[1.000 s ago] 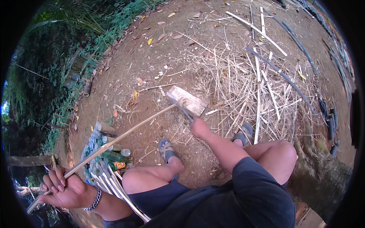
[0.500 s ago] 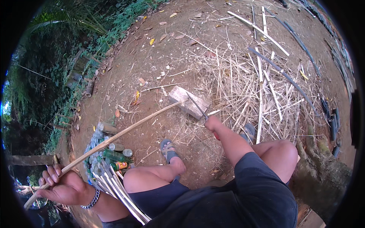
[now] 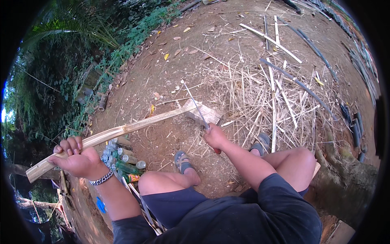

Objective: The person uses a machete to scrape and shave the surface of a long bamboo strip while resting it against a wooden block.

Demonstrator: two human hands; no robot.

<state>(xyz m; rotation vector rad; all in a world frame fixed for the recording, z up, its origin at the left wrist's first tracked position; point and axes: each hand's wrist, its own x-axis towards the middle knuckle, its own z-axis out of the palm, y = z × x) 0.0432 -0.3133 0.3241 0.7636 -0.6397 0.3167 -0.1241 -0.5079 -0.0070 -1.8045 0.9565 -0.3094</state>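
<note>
My left hand (image 3: pixel 79 157) is closed around the near end of a long, flat bamboo strip (image 3: pixel 148 120), its wide face turned up. The strip slopes away to the right, and its far end meets a pale wooden block (image 3: pixel 211 114) on the ground. Gripped in my right hand (image 3: pixel 214 137) is a long knife (image 3: pixel 195 103) with a thin blade; a bit of reddish handle shows below the fist. The blade crosses the strip's far end over the block, pointing away and slightly left. Whether its edge touches the strip, I cannot tell.
Glass bottles (image 3: pixel 126 158) are heaped beside my left knee, near several pale strips (image 3: pixel 138 195). A spread of shavings (image 3: pixel 248 93) covers the dirt right of the block. Beyond lies a dark pipe (image 3: pixel 300 83). At the right is a tree trunk (image 3: pixel 345 179).
My left hand has risen and moved slightly right, and the strip has turned to show its broad face. The knife has shifted left, its tip now reaching farther out past the block.
</note>
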